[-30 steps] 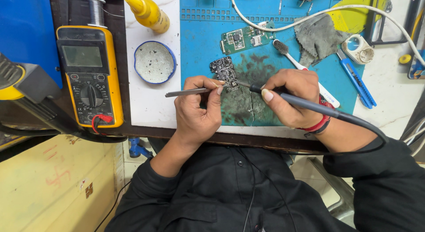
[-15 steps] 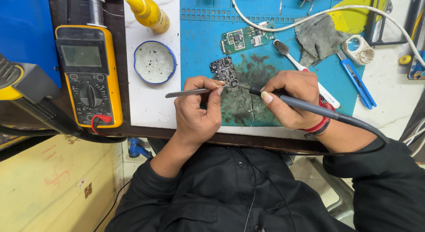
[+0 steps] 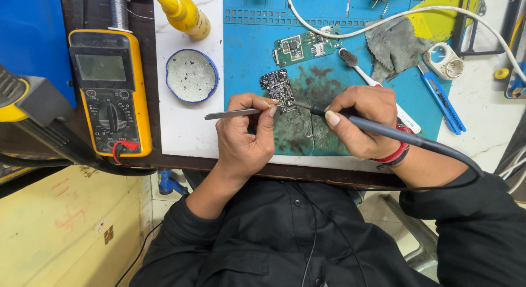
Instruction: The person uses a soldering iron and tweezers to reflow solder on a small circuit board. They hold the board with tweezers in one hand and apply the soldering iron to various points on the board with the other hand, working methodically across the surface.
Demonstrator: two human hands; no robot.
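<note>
A small dark circuit board (image 3: 278,85) lies on the stained blue work mat (image 3: 257,40). My left hand (image 3: 244,139) grips metal tweezers (image 3: 230,114), their tips at the board's lower edge. My right hand (image 3: 361,120) holds a dark soldering iron (image 3: 383,131) like a pen, its thin tip touching the same edge of the board. A cable runs from the iron's handle past my right wrist, which wears a red band.
A yellow multimeter (image 3: 109,89) lies at the left, with a solder spool (image 3: 116,10) above it. A round blue tin (image 3: 192,76), a yellow squeeze bottle (image 3: 183,13), a green circuit board (image 3: 298,46), a toothbrush (image 3: 364,73), a grey rag (image 3: 394,46) and a blue cutter (image 3: 441,98) surround the work spot.
</note>
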